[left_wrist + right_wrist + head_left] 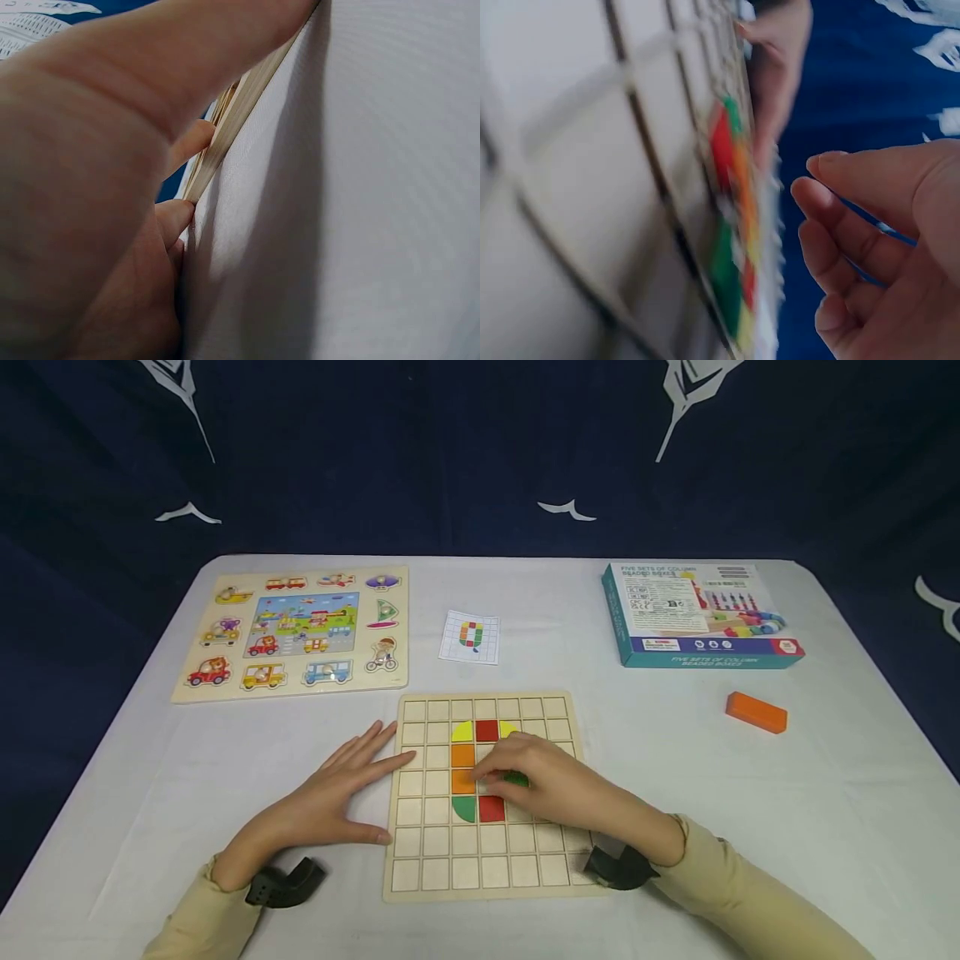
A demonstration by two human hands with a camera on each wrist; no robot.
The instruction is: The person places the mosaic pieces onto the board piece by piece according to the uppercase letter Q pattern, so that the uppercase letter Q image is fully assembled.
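Observation:
A wooden grid board (435, 874) lies on the white table. On it sit coloured tiles: a red square (487, 731), an orange square (462, 755), a green quarter-round (465, 809) and several others in an oval ring. My left hand (330, 797) rests spread at the board's left edge, its thumb and some fingertips touching the side. Over the middle of the board hovers my right hand (551, 781), thumb and forefinger close together. In the right wrist view these fingers are loosely bent, with nothing seen between them. The right hand hides part of the ring.
Behind the board lies a pattern card (447, 647) with a similar coloured ring. A picture peg puzzle (300, 692) is at the back left. At the right are a bead set box (708, 660) and an orange block (757, 712).

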